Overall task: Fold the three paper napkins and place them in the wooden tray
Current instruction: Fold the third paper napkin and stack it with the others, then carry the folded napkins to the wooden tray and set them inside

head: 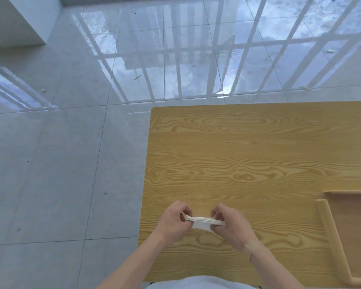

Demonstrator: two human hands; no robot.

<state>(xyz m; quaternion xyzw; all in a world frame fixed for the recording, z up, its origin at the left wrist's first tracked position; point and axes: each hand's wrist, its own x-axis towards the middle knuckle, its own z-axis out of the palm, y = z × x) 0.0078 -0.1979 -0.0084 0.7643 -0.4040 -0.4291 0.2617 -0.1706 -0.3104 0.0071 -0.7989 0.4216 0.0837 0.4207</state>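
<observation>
A small stack of white folded paper napkins (203,221) is held just above the wooden table (238,155), near its front left part. My left hand (174,223) pinches the stack's left end. My right hand (229,223) pinches its right end. The layered edges of the napkins face up towards me. The wooden tray (329,226) lies on the table at the right, cut off by the frame edge, and its visible part holds nothing.
The table's left edge runs just left of my left hand, with a glossy grey tiled floor (61,163) beyond it. A white wall corner (19,19) stands at the far left.
</observation>
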